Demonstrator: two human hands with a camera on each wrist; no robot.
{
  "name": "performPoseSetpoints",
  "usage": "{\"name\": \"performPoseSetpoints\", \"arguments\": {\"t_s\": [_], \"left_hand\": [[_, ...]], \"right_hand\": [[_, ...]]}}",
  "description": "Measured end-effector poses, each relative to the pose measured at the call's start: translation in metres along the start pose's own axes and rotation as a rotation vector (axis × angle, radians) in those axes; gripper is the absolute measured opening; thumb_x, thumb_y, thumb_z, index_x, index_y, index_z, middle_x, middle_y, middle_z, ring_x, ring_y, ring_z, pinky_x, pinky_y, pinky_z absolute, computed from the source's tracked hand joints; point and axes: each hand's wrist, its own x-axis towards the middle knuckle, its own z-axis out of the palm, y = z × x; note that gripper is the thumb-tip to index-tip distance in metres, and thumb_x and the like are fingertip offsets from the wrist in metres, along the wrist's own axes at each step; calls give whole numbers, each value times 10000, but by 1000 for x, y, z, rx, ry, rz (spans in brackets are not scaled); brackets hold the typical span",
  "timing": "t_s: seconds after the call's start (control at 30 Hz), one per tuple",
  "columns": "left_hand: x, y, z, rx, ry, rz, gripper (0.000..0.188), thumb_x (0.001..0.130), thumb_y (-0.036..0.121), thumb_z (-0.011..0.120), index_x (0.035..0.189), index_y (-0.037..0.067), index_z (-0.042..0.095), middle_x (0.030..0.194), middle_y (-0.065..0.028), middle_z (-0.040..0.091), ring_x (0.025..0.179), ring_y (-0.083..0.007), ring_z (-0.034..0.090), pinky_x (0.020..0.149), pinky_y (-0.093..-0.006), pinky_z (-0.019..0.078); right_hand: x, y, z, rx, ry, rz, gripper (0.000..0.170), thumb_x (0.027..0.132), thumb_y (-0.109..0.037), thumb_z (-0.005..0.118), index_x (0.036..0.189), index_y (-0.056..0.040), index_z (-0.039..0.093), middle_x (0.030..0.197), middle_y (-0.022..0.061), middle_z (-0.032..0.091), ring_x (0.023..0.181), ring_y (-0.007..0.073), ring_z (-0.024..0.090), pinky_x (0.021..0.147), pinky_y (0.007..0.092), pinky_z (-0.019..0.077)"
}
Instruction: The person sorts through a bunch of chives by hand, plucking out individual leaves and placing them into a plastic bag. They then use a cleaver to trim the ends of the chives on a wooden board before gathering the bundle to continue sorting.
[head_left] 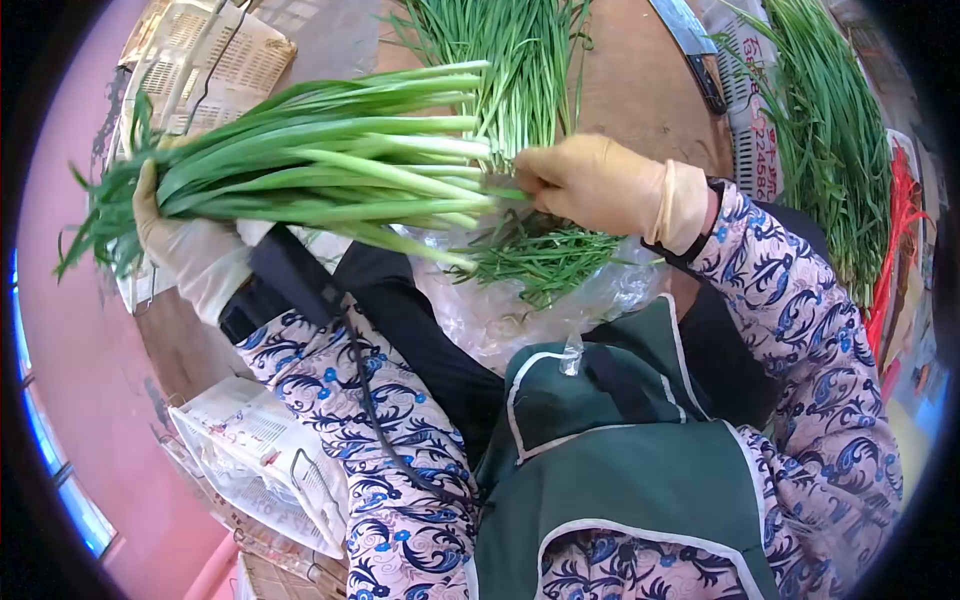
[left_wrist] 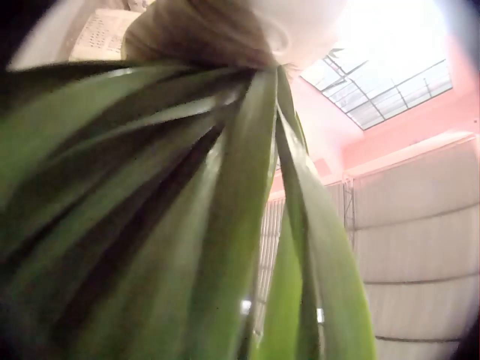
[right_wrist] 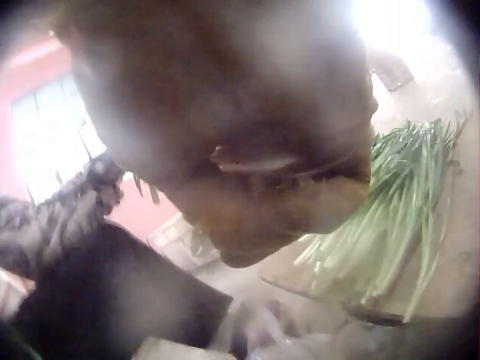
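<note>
My gloved left hand point(head_left: 188, 245) grips a bunch of garlic chives point(head_left: 330, 170) near the leafy end, its pale stem ends pointing right. In the left wrist view, broad green leaves point(left_wrist: 187, 225) fan out below the glove point(left_wrist: 202, 37). At the stem ends, my gloved right hand point(head_left: 600, 185) has its fingers curled and pinches a small dark, flat piece point(head_left: 502, 184); I cannot tell what it is. The right wrist view is filled by the back-lit right hand point(right_wrist: 247, 112). Below the hands lies a heap of green trimmings point(head_left: 545, 262) on clear plastic point(head_left: 470, 320).
More chives point(head_left: 500, 70) lie on the brown board point(head_left: 640, 90) ahead. A large knife point(head_left: 688, 35) rests at its far right. A white crate point(head_left: 755, 120), long chives point(head_left: 830, 150) and red strings point(head_left: 900, 225) are on the right. Plastic baskets point(head_left: 255, 460) stand at left.
</note>
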Motion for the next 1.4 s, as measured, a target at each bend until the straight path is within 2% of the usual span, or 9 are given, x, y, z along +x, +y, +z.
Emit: {"name": "performPoseSetpoints", "arguments": {"t_s": [0.2,0.3,0.43,0.53,0.87,1.03,1.13,1.17,1.4], "left_hand": [[-13,13,-7,171,265,194,275,880,211,597,1057,8,653,1077,-182,679,964,-316,662,849,-452,562],[-11,10,-11,183,304,244,254,876,201,603,1039,15,658,1084,-184,677,963,-322,661,850,-467,560],[-7,10,-8,120,284,174,220,860,186,625,1006,26,662,1053,-174,684,937,-313,666,814,-455,570],[-2,1,-8,133,155,162,190,860,155,630,993,24,664,1031,-176,686,907,-312,670,783,-442,579],[-24,-10,47,94,129,121,269,912,75,582,1179,97,609,1139,-192,650,996,-299,654,785,-437,599],[-10,3,12,155,130,74,327,895,286,596,1082,26,662,1101,-152,685,1000,-325,650,876,-489,539],[-8,7,4,35,53,6,255,900,198,590,1047,-2,648,1033,-182,683,925,-287,670,844,-409,563],[-5,8,-1,34,-2,28,266,914,217,572,1045,-1,649,1035,-185,682,926,-290,668,844,-397,558],[1,15,-37,489,251,317,420,959,307,467,1241,14,574,1214,-171,624,1037,-342,632,876,-459,551]], "right_hand": [[-25,28,42,-660,-696,48,144,770,-116,618,880,-79,703,817,105,699,816,301,695,704,421,543],[-25,26,39,-767,-446,-18,160,759,-111,638,901,-93,709,846,92,710,830,257,703,707,401,544],[-6,-9,16,73,301,-222,238,838,-198,662,1020,-49,695,826,145,690,775,323,680,680,380,545],[8,-32,2,368,539,-402,291,892,-269,636,1039,-22,681,859,199,674,777,312,670,721,369,540],[25,-40,9,1307,291,-2,217,867,-158,723,1022,-7,709,796,26,707,706,172,626,645,316,501],[9,-22,8,577,278,-107,240,876,-243,645,886,-4,661,733,141,650,676,241,619,647,349,495],[1,-14,7,490,121,-57,164,905,-181,632,891,-19,614,680,51,586,628,160,556,592,311,461],[-2,-6,12,137,265,-180,112,856,-132,621,882,-23,623,670,106,620,626,275,619,593,357,497],[-29,48,54,-637,-596,20,132,677,-146,681,762,-75,753,790,130,718,775,297,709,639,405,549]]}}
